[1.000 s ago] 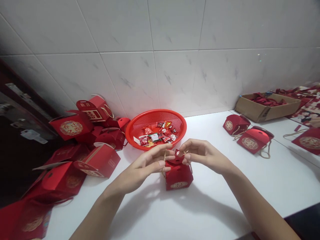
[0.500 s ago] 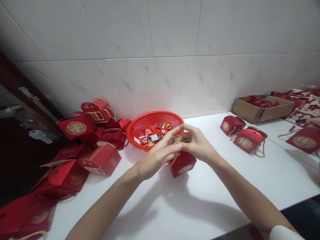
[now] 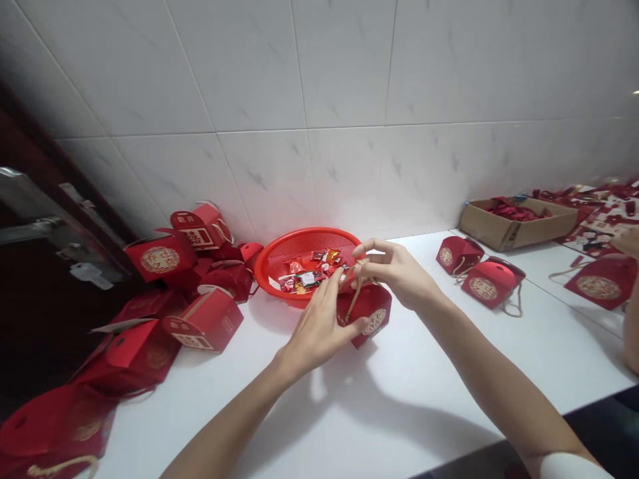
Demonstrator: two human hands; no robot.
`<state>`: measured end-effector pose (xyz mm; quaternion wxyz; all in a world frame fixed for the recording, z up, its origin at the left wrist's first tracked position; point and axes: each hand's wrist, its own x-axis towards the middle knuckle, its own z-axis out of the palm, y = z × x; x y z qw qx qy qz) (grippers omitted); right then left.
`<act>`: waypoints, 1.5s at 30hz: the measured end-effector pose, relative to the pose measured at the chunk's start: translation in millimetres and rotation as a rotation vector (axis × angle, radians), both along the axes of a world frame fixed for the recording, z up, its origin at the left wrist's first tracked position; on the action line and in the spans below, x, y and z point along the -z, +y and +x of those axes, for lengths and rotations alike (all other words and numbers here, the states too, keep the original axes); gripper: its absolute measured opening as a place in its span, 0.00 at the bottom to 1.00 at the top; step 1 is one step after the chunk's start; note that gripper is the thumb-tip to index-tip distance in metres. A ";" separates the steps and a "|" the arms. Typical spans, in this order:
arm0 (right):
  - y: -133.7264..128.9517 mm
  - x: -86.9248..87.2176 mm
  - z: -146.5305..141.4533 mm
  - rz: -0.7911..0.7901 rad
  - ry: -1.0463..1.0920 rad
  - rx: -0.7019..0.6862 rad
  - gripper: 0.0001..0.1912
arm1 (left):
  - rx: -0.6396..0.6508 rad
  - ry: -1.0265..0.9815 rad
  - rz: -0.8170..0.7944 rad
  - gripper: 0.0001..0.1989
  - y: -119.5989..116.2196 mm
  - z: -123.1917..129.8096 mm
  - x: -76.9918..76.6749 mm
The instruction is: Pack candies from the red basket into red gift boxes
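Observation:
A red gift box with a gold round emblem is between my hands, in front of the red basket. My left hand is around its left side, thumb on the front and fingers reaching up behind the cord. My right hand pinches the twisted tan rope handle above the box top. The box's left and rear parts are hidden by my fingers. Just behind stands the red mesh basket with wrapped candies in it.
Several red boxes are piled on the left near a door with a key. Two more boxes stand on the right. A cardboard box of dark red ribbons is behind them. Another person's arm is at the right edge beside a red box.
My left hand has moved down from the rope onto the box, its thumb now on the front. My right hand stays at the rope. The view has shifted slightly.

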<state>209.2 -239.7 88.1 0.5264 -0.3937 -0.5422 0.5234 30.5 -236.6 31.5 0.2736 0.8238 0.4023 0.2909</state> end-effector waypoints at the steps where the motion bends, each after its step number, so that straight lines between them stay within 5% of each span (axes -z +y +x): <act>1: 0.5 -0.8 1.8 -0.020 -0.009 -0.030 0.12 | 0.002 -0.006 0.002 0.46 0.9 0.2 1.6; 7: 5.1 -5.9 11.9 -0.159 -0.180 -0.208 0.18 | 0.105 -0.002 -0.009 0.36 -0.2 0.8 1.5; 15: 3.5 10.1 10.0 -0.110 -0.142 -0.080 0.19 | 0.181 -0.040 -0.019 0.33 4.1 3.9 8.7; 20: -0.5 22.7 8.7 0.026 -0.378 0.034 0.18 | 0.236 -0.065 -0.142 0.41 7.9 -0.9 19.3; 23: -4.7 20.6 16.9 0.157 -0.546 0.161 0.17 | 0.213 -0.114 -0.132 0.38 11.2 -7.4 22.6; 28: -12.8 6.9 54.1 0.131 -0.670 0.328 0.12 | 0.166 -0.265 -0.126 0.10 23.5 -21.3 15.4; 34: -13.1 7.3 114.5 0.077 -0.756 0.499 0.10 | 0.143 -0.205 -0.113 0.09 31.6 -29.5 9.9; 45: 27.5 25.7 204.5 -0.050 -0.907 0.866 0.06 | 0.207 -0.002 -0.104 0.14 27.6 -34.2 8.4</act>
